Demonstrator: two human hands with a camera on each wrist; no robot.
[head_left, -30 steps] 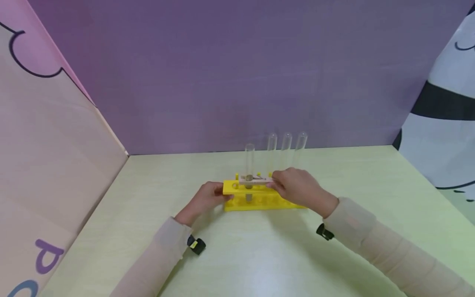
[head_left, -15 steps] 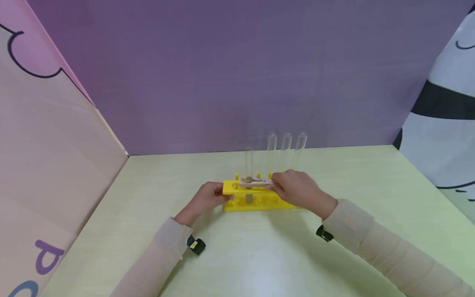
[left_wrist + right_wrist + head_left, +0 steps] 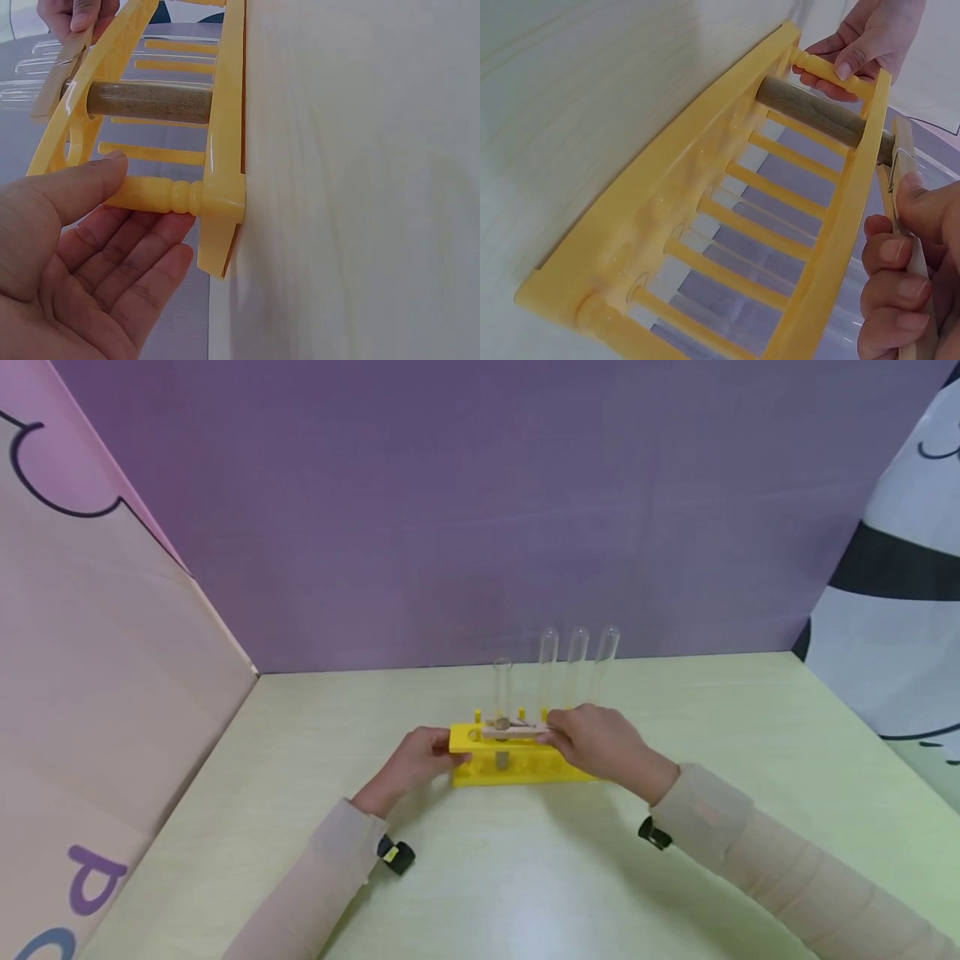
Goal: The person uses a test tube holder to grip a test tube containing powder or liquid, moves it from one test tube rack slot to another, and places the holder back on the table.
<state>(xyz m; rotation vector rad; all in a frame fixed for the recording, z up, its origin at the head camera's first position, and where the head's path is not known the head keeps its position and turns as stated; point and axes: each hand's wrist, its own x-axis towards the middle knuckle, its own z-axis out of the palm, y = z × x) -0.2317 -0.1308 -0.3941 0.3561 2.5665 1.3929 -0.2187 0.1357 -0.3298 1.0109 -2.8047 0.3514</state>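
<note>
My left hand [image 3: 418,757] grips the end post of a yellow test tube rack [image 3: 487,780], thumb on one side and fingers on the other in the left wrist view. My right hand [image 3: 606,742] holds a wooden test tube clamp [image 3: 517,732] by its handle, just over the rack's top bar. The clamp's far end is around a glass test tube [image 3: 502,687], which stands upright through a hole near the rack's left end. Brownish-grey material [image 3: 810,111] fills the tube's lower part, whose bottom is at the rack's base in both wrist views.
Three clear test tubes [image 3: 549,647] stand upside down on pegs along the rack's back, partly behind my right hand. The pale wooden table [image 3: 480,868] meets a purple wall [image 3: 480,527] behind, with printed panels at both sides.
The test tube and the clamp have come down slightly, so the tube's mouth is lower than a second ago. Over the last half second little moves. My left hand stays on the rack.
</note>
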